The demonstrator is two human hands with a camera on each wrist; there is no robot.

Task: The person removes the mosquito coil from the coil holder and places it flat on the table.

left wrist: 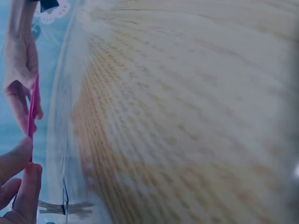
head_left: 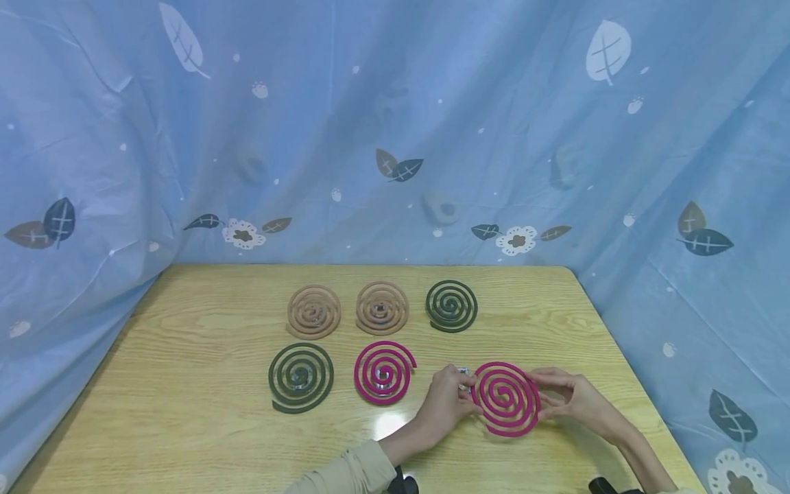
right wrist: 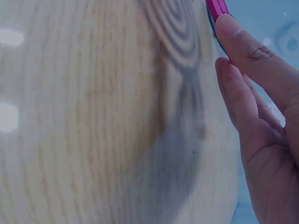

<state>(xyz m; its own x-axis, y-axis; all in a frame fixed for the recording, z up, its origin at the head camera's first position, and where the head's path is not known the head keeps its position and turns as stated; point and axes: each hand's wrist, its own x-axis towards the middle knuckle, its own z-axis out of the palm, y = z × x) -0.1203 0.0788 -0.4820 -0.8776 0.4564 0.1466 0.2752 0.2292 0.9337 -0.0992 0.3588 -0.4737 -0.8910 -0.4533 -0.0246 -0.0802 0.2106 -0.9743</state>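
A magenta mosquito coil (head_left: 503,394) is between both hands above the right part of the table, with its shadow on the wood below. My left hand (head_left: 446,401) pinches its left edge, and my right hand (head_left: 570,398) pinches the right edge between thumb and fingers. Seen edge-on in the left wrist view, the coil (left wrist: 33,107) looks like a thin strip. In the right wrist view, a thin dark green edge runs along the magenta coil (right wrist: 217,7). A small shiny metal piece (head_left: 463,371) shows beside my left fingers; whether they touch it, I cannot tell.
Left of the hands lie another magenta coil (head_left: 385,372) and a dark green coil (head_left: 301,378). Behind them are two tan coils (head_left: 313,312) (head_left: 382,308) and a dark green coil (head_left: 451,306). A blue leaf-print curtain (head_left: 345,137) surrounds the wooden table (head_left: 204,384).
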